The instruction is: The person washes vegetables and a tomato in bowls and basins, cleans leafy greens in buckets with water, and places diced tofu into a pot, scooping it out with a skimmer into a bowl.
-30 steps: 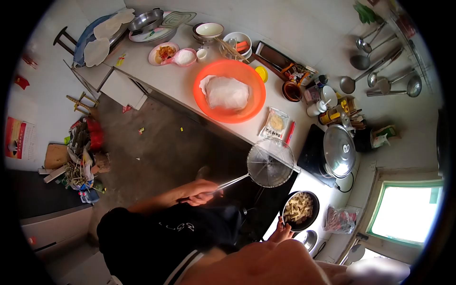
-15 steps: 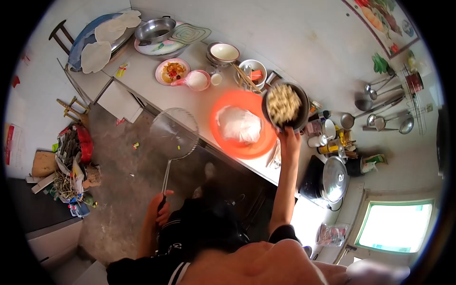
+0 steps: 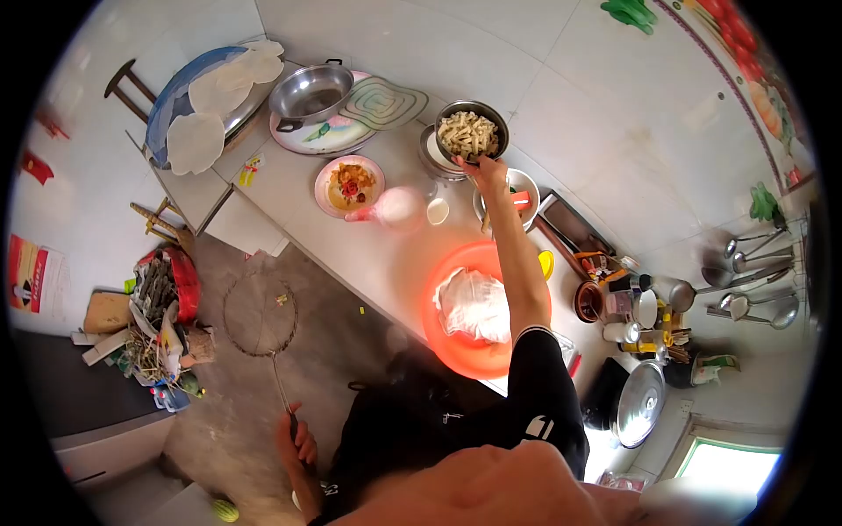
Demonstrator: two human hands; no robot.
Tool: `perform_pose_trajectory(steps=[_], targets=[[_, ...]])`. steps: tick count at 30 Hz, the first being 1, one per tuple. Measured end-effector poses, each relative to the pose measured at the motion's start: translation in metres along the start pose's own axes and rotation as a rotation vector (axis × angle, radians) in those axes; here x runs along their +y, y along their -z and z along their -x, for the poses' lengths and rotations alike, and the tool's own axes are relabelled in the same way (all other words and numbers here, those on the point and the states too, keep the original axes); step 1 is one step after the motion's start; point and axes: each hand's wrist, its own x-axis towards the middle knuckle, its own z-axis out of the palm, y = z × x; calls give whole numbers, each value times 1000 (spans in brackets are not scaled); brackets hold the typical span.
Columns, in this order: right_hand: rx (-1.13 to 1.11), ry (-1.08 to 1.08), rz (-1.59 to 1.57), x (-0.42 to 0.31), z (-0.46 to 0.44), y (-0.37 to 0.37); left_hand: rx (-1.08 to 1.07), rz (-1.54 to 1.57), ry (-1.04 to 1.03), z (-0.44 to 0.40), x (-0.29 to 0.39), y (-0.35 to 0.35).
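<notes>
My right hand point(image 3: 484, 169), closed on the near rim, holds a dark metal bowl point(image 3: 502, 131) filled with pale, cut food pieces point(image 3: 467, 134). The bowl is above the back of the counter, over or against a stack of bowls point(image 3: 431, 153); whether it rests there I cannot tell. Low on the left, my left hand point(image 3: 298, 441) grips the dark handle of a round wire strainer point(image 3: 260, 317), which hangs over the floor. Under my right forearm stands an orange basin point(image 3: 436, 340) with a white bundle point(image 3: 474, 304) in it.
On the counter point(image 3: 351, 254) are a plate of food point(image 3: 349, 186), a pink ladle point(image 3: 396, 209) and a small white cup point(image 3: 438, 210). A two-handled pan point(image 3: 311, 95) stands at the back. Jars point(image 3: 621, 332) and a lidded pot point(image 3: 640, 405) are to the right. Firewood point(image 3: 158, 289) lies left.
My right hand has carried the bowl from beside the orange basin to the back of the counter, at the stacked bowls. The strainer has swung down and left, away from the counter edge.
</notes>
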Motion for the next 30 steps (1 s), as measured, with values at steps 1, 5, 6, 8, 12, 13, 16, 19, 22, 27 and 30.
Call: perform_pose_trajectory(steps=[1,5,6,8,12,13,16,19,22,27,30], targets=[[14,-8,-9,3,-10,2,24,1,-2,-3,0,-7],[30,-49,-2,16,-32,0,40,54,47,-17,0,-28],[13,-43,-41,19,-42,3,23,69,78,-22,1,-27],[-194,84,-31,22,-26,19,-60,0,108,-33,4,-22],[46,64,98,56,-38,70,-102,-91,94,-80,5,45],[54,97,39,74,-38,91,-133,-119,167,-84,18,32],[140,82,-63,-82,161,-21,-232,-231,267,-106,43,10],[227,127,-7,-112,265,-9,-355,-322,345,-128,59,-7],[370,248,20,-130,395,25,-518,-420,433,-141,58,-28],[710,477,60,-130,605,61,-878,-512,682,-152,33,-69],[997,650,-18,-123,717,78,-730,-710,772,-89,-4,-115]])
